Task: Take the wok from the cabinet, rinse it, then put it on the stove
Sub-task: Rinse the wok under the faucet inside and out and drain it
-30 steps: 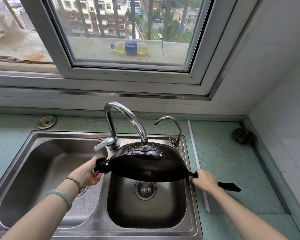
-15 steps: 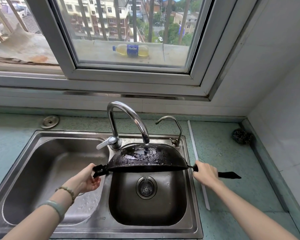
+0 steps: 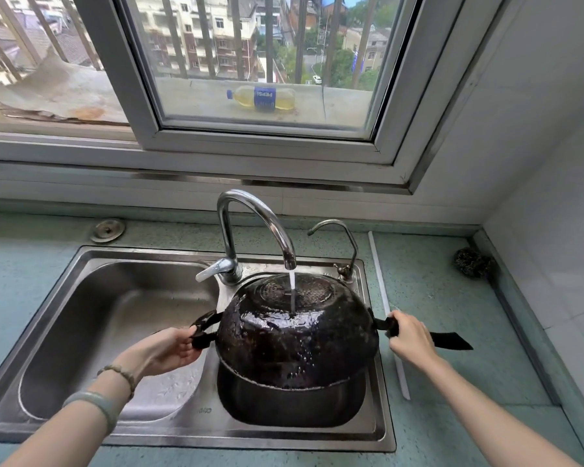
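The black wok (image 3: 297, 332) is turned bottom up over the right basin of the steel sink (image 3: 196, 409), its wet underside facing me. Water runs from the curved tap (image 3: 257, 224) onto that underside. My left hand (image 3: 169, 348) grips the small loop handle on the wok's left. My right hand (image 3: 410, 338) grips the long black handle on the right, whose end sticks out over the counter. The stove and the cabinet are not in view.
A small second faucet (image 3: 341, 241) stands behind the right basin. A dark scouring ball (image 3: 472, 262) lies in the counter's back right corner. A white strip (image 3: 388, 315) runs along the green counter (image 3: 452, 332). Behind the window a bottle (image 3: 263, 99) lies on the ledge.
The wok has tipped over further toward me, from nearly level to dome-up, so the water now falls on its underside. Both hands kept their grips on the handles.
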Demonstrator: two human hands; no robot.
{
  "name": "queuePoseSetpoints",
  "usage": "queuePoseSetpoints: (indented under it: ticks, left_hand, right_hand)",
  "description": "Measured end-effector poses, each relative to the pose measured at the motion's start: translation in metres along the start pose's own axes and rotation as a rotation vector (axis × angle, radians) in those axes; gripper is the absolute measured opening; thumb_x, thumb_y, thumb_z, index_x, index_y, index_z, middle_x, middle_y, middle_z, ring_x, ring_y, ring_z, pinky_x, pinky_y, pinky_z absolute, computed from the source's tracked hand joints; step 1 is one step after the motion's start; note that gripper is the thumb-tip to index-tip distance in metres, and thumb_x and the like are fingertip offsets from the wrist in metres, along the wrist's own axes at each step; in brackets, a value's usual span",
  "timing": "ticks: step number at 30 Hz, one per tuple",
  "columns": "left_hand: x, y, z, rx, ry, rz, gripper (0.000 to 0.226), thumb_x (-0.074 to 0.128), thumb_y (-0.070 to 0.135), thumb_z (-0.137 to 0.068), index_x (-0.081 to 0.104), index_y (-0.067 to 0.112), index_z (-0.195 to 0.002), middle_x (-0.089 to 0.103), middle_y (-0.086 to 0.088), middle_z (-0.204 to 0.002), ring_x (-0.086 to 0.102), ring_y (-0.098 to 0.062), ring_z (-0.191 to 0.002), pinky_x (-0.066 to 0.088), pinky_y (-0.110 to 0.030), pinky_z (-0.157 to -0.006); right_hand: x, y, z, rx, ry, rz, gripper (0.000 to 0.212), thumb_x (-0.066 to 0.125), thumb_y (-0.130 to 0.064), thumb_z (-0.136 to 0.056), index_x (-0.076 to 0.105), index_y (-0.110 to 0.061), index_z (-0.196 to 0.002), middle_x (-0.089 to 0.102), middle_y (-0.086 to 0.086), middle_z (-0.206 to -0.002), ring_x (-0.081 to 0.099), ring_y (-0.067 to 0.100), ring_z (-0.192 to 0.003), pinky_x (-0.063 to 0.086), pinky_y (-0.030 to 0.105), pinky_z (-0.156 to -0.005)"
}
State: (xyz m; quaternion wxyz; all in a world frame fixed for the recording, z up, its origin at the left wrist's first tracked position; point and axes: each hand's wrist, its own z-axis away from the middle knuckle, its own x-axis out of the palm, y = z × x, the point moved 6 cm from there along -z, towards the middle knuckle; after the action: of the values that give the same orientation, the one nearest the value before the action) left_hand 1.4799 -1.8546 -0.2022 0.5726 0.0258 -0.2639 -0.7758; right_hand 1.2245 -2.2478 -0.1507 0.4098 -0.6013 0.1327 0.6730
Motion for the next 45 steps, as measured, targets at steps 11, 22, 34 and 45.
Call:
queuePoseSetpoints:
  ticks: [11,22,34,45]
  left_hand:
    - [-0.005,-0.002,-0.014,0.105,0.083,-0.032,0.026,0.029,0.005,-0.1,0.046,0.003,-0.08,0.048,-0.007,-0.048,0.033,-0.01,-0.037,0.038,-0.024,-0.064]
    - [0.003,0.025,0.008,0.283,0.184,-0.163,0.022,0.034,-0.001,-0.099,0.047,0.002,-0.081,0.052,-0.011,-0.063,0.055,-0.01,-0.037,0.05,-0.018,-0.041]
    - [0.009,0.033,-0.006,0.329,0.182,-0.181,0.02,0.033,-0.005,-0.098,0.052,0.002,-0.094,0.053,-0.015,-0.082,0.053,-0.024,-0.075,0.045,-0.03,-0.072]
    - [0.01,0.029,-0.004,0.302,0.122,-0.16,0.019,0.035,-0.006,-0.097,0.052,0.0,-0.091,0.057,-0.01,-0.065,0.056,-0.008,-0.042,0.045,-0.031,-0.075]
  right_hand:
    - [0.002,-0.004,-0.004,-0.141,-0.134,-0.096,0.038,0.061,0.008,-0.072,0.049,-0.02,-0.095,0.053,-0.002,-0.096,0.048,0.014,-0.093,0.034,0.024,-0.075]
    - [0.021,-0.012,-0.017,-0.163,-0.031,-0.059,0.042,0.05,0.015,-0.068,0.053,-0.012,-0.1,0.057,0.006,-0.097,0.055,0.024,-0.092,0.047,0.036,-0.077]
    - [0.008,-0.016,-0.02,-0.209,0.06,0.107,0.049,0.058,0.005,-0.074,0.055,-0.018,-0.118,0.059,0.005,-0.102,0.054,0.026,-0.1,0.046,0.036,-0.086]
    - [0.009,-0.017,-0.019,-0.219,0.021,0.172,0.047,0.058,0.005,-0.074,0.052,-0.016,-0.116,0.058,0.005,-0.106,0.054,0.025,-0.099,0.043,0.034,-0.085]
